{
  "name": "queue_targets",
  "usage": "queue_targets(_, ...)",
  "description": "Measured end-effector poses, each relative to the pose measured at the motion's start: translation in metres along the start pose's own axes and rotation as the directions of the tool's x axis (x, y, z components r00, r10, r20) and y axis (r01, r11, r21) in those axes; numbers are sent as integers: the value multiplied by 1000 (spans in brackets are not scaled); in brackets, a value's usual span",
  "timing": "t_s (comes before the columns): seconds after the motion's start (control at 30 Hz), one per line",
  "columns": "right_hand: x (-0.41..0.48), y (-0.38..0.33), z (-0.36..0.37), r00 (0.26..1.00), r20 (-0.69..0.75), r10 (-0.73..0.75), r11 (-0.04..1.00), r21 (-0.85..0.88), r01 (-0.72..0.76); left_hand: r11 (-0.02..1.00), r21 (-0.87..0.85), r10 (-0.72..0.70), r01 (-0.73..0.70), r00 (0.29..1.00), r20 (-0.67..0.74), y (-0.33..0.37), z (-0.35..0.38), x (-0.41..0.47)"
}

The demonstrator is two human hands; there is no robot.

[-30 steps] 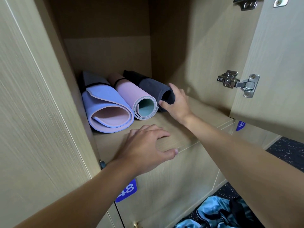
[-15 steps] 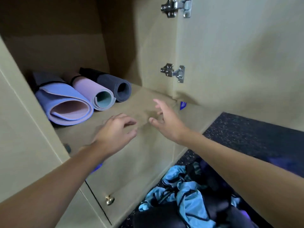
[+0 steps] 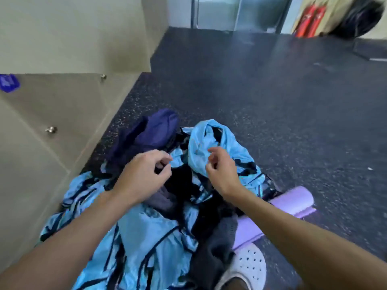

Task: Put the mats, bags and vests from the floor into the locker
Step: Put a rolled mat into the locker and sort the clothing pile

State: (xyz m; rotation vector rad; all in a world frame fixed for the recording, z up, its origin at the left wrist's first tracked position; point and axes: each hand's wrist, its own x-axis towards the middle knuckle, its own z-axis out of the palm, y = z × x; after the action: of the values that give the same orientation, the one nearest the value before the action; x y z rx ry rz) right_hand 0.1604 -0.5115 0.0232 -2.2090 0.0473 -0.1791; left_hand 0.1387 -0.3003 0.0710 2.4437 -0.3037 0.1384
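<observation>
The pile of blue vests (image 3: pixel 146 233) lies on the dark floor (image 3: pixel 272 114), right below my hands and just beside the lockers (image 3: pixel 52 105). The bunched-up vest (image 3: pixel 211 143) at the top of the pile sits a little ahead of my right hand (image 3: pixel 222 174), so I think that hand is nearer to it. My left hand (image 3: pixel 142 176) is just beside it, over some black cloth. The vests are shiny light blue with dark edges, all crumpled and mixed up, so I can't pick out a long side. A dark blue bag (image 3: pixel 150 130) lies behind the pile, near the lockers. A purple rolled mat (image 3: pixel 293 201) lies to the right, partly under the cloth, pointing up and to the right. Both hands have half-curled fingers and hold nothing that I can see. My white shoe (image 3: pixel 249 266) is at the bottom.
</observation>
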Motion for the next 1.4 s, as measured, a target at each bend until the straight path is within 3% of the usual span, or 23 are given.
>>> queue_targets(0.1, -20, 66, -35, 961, -187, 206, 977, -22, -214, 999, -1, 42, -43, 972, 231, 34, 77, -1)
queue_targets(0.2, -38, 130, -57, 863, -234, 448, 887, -8, -462, 996, -15, 89, -90, 919, 384, 51, 145, -9)
queue_targets(0.3, -49, 172, -68, 703, -231, 672, 727, 25, -687, 973, 113, 114, -201, 844, 524, 57, 197, -13)
queue_targets(0.4, -57, 193, -69, 501, -196, 843, 526, 107, -844, 894, 365, -19, -259, 792, 611, 46, 232, -14)
queue_targets(0.5, -59, 207, -61, 379, -48, 924, 375, 308, -874, 848, 448, -67, -285, 779, 623, 35, 248, -14)
queue_targets(0.63, -55, 216, -39, 325, 98, 941, 234, 504, -831, 803, 494, -50, -332, 789, 612, 25, 254, -14)
queue_targets(0.8, -58, 217, -26, 287, 42, 957, 197, 632, -750, 799, 496, -39, -341, 793, 608, 20, 253, -13)
queue_targets(0.97, -64, 200, -36, 374, -97, 923, 330, 700, -633, 820, 471, -42, -325, 787, 616, 27, 249, -10)
queue_targets(1.13, -52, 171, -76, 608, -308, 732, 647, 595, -477, 895, 374, -25, -244, 809, 587, 47, 233, -5)
queue_targets(1.23, -43, 144, -102, 739, -374, 560, 791, 508, -342, 952, 240, 42, -191, 856, 515, 70, 211, 5)
queue_targets(1.4, -32, 81, -123, 850, -390, 354, 869, 474, -144, 993, -49, 119, -110, 949, 293, 114, 156, 28)
